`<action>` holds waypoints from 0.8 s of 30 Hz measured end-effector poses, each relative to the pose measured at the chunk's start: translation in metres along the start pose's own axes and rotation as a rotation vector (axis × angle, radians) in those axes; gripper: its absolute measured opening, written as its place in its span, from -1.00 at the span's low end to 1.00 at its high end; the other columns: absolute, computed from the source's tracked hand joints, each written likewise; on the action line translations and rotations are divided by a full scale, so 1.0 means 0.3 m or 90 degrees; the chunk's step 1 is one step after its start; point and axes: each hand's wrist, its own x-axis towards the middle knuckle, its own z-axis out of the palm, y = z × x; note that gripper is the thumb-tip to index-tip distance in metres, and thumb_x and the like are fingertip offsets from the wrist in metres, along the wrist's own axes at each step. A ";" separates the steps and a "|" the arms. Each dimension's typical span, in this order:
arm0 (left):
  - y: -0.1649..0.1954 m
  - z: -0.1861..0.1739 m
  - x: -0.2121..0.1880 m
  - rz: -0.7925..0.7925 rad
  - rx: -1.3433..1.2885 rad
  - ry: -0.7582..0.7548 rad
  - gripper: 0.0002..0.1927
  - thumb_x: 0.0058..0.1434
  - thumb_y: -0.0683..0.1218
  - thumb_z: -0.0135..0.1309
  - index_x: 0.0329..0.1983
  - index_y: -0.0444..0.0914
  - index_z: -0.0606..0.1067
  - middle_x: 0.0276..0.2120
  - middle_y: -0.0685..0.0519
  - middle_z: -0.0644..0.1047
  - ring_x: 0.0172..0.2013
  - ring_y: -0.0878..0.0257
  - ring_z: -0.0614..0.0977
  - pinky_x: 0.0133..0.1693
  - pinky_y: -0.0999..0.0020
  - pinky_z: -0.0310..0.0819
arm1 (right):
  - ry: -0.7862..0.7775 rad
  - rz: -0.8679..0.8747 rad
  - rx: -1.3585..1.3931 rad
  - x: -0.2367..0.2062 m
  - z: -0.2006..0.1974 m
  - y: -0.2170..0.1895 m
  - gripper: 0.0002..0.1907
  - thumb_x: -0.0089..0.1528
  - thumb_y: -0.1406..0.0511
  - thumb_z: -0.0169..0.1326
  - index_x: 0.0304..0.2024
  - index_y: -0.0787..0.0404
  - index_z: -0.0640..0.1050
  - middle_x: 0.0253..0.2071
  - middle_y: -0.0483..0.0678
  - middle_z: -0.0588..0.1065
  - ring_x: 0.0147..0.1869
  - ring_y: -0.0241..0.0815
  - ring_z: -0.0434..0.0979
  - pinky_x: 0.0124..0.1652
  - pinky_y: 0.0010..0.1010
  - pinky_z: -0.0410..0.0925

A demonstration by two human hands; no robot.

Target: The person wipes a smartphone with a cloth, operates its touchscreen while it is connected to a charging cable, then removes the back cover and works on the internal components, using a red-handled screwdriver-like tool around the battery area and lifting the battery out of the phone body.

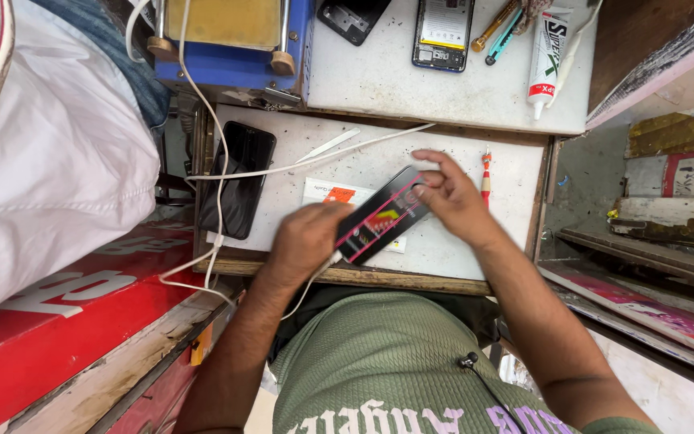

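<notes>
On the left of the white work board [459, 241] lies a dark phone [238, 178] face up, and a white cable [217, 145] runs across it and down over the board's front edge. Near the middle of the board, above its front part, the person holds a black smartphone [381, 214] between both hands; it is tilted, with the lower end toward the left hand and the upper end toward the right hand. Its screen shows red and yellow marks, blurred.

The left hand [305, 239] comes up from the front edge of the board, with the forearm almost straight. The fingers are curled closed around the lower end of the smartphone, so it grips it; a white cable comes out just under this hand.

Under the smartphone a white card with an orange patch [332, 193] lies flat on the board.

The right hand [451, 197] reaches in from the right side of the board, wrist bent inward. It is half open: the fingertips pinch the upper end of the smartphone. Just beside it, to the right, a small screwdriver with a red tip [486, 178] lies on the board.
</notes>
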 end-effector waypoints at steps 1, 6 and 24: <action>0.023 0.009 0.001 -0.023 -0.026 -0.020 -0.71 0.29 -0.27 0.14 0.08 -0.24 0.54 -0.14 -0.09 0.67 -0.11 0.06 0.73 -0.07 0.24 0.69 | -0.010 -0.018 -0.012 -0.003 0.012 0.007 -0.49 0.37 0.46 0.00 0.37 0.23 0.27 0.00 0.08 0.59 0.03 -0.25 0.59 0.00 -0.46 0.46; 0.105 -0.020 0.036 -0.118 -0.035 -0.067 -0.43 0.26 -0.07 0.24 0.31 -0.25 0.40 0.07 -0.20 0.56 0.03 -0.08 0.63 0.03 0.07 0.58 | 0.037 -0.060 0.065 -0.012 0.012 0.007 -0.54 0.40 0.43 0.02 0.33 0.22 0.28 0.01 0.06 0.60 0.03 -0.29 0.58 0.01 -0.49 0.47; 0.138 0.078 -0.012 -0.003 0.120 0.005 -0.16 0.05 0.04 0.38 0.37 -0.22 0.30 0.15 -0.26 0.46 0.09 -0.11 0.61 0.06 0.01 0.58 | 0.440 -0.247 0.052 0.026 0.138 0.007 -0.47 0.54 0.03 -0.19 -0.39 0.23 0.39 -0.42 -0.14 0.34 -0.32 -0.36 0.24 -0.27 -0.47 0.24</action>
